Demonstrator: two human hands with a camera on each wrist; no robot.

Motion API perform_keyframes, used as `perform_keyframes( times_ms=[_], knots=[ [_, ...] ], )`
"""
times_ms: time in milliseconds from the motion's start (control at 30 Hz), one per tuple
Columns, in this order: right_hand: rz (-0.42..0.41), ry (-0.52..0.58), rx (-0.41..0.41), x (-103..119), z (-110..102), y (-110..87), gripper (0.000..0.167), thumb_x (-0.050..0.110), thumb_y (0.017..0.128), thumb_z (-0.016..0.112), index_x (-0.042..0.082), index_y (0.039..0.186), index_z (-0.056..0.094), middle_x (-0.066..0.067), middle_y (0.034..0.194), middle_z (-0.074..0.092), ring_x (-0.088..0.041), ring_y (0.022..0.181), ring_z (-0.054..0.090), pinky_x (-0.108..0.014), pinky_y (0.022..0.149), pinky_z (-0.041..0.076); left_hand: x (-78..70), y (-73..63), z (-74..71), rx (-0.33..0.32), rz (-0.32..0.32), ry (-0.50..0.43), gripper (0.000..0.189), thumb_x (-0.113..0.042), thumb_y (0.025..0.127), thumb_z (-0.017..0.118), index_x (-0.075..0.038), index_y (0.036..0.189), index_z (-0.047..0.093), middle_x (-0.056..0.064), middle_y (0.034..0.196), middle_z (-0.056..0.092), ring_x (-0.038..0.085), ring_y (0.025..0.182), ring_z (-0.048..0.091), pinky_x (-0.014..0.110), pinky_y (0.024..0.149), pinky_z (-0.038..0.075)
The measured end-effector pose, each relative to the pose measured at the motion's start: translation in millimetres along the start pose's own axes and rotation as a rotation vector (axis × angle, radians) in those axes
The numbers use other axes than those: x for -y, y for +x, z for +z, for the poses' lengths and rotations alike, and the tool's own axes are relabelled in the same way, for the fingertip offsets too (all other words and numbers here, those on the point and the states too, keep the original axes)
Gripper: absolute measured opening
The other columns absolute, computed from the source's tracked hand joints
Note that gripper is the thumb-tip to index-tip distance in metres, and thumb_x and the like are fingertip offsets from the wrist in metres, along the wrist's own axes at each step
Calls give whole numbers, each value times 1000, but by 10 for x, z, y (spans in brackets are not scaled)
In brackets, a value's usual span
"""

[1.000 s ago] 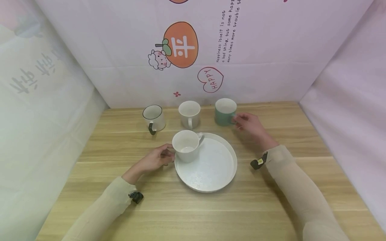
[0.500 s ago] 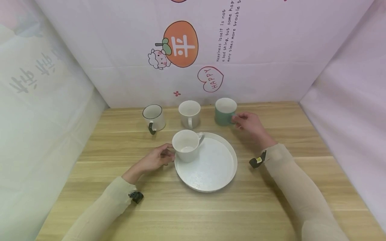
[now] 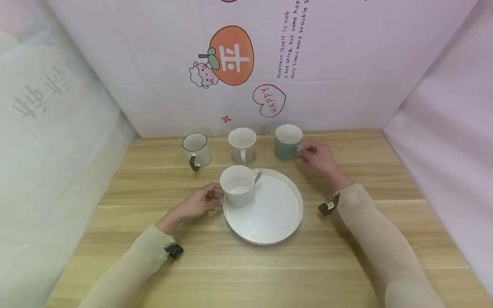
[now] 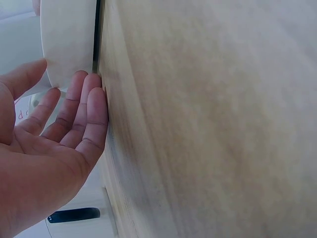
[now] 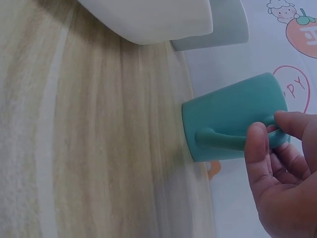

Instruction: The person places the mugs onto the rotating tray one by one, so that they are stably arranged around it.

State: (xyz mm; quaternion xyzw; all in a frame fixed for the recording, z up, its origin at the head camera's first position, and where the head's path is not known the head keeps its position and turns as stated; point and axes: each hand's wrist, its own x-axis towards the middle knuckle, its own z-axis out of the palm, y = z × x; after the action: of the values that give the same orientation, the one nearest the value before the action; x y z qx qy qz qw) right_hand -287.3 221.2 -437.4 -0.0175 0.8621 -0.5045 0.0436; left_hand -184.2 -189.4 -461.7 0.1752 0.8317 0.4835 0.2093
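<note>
In the head view, my left hand (image 3: 200,201) is at the left edge of a round white tray (image 3: 277,214). The left wrist view shows its thumb and fingertips right at the tray's rim (image 4: 69,42), the fingers loosely extended. A white cup (image 3: 238,186) stands inside the tray at its left side, its handle pointing right. With thumb and fingers, my right hand (image 3: 316,159) pinches the handle (image 5: 223,140) of a green mug (image 3: 288,145). This mug stands upright at the back of the table, white inside.
Along the back stand a white mug with a dark rim and black handle (image 3: 197,149) and a plain white cup (image 3: 242,145), just left of the green mug. Behind them rises a printed cloth wall (image 3: 327,102). The wooden table (image 3: 246,273) reaches toward the front.
</note>
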Motion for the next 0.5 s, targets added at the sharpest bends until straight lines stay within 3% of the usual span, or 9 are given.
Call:
perform_keyframes(
  times_ms=[200, 500],
  knots=[
    [-20, -19, -25, -51, 11, 11, 40, 38, 99, 61, 0, 112, 64, -23, 108, 69, -12, 78, 70, -37, 82, 61, 14, 3, -11, 5, 24, 12, 45, -15, 99, 61, -7, 141, 49, 21, 121, 66, 29, 110, 66, 35, 81, 60],
    [-42, -55, -50, -106, 36, 20, 37, 39, 99, 62, 3, 108, 65, -10, 92, 73, -11, 76, 70, -39, 79, 60, 12, 2, -8, 7, 11, -2, 44, -13, 99, 61, -7, 141, 49, 21, 121, 66, 30, 110, 66, 36, 82, 60]
  ],
)
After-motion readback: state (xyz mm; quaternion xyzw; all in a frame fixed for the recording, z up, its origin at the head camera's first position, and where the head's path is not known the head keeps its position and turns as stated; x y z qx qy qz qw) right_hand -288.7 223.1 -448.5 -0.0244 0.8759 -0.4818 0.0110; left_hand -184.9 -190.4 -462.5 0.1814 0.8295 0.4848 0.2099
